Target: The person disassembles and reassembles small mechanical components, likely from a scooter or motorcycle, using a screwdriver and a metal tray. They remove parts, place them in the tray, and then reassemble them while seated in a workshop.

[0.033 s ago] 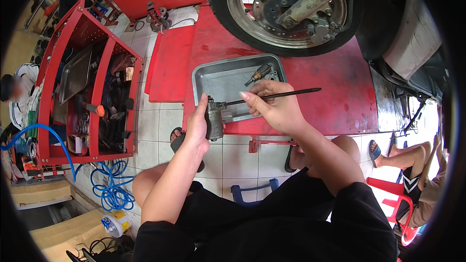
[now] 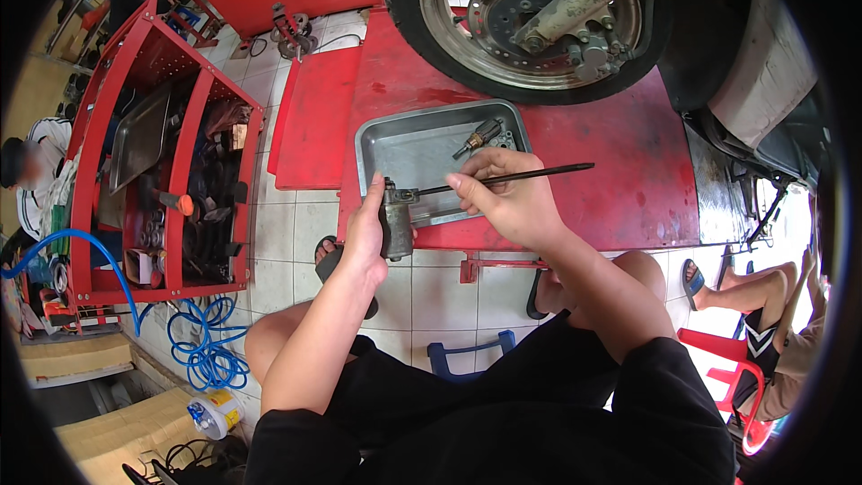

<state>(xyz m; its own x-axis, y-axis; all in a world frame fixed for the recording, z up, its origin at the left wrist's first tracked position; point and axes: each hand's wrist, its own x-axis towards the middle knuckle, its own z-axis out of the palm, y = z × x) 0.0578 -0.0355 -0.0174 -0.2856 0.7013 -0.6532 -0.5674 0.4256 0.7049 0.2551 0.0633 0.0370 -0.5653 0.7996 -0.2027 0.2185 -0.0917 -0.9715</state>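
Note:
My left hand (image 2: 366, 233) grips a grimy grey metal cylindrical part (image 2: 396, 229) with a fitting at its top, near the front of a steel tray (image 2: 373, 139). My right hand (image 2: 503, 193) pinches a long, thin black rod (image 2: 561, 168) between thumb and fingers; it lies nearly level, its left end at the fitting of the cylinder. Inside the tray, toward the back right, are a small metal part with a brassy section (image 2: 481, 135) and some other small metal pieces, partly behind my right hand.
Beyond are a red platform (image 2: 628, 180) and motorcycle wheel (image 2: 422, 31). Left: red tool cart (image 2: 189, 224), blue hose coil (image 2: 202, 341), white bucket (image 2: 213, 413), person in striped top (image 2: 45, 162). Right: seated person's leg (image 2: 754, 280), red chair (image 2: 709, 339). Blue stool (image 2: 440, 359) below me.

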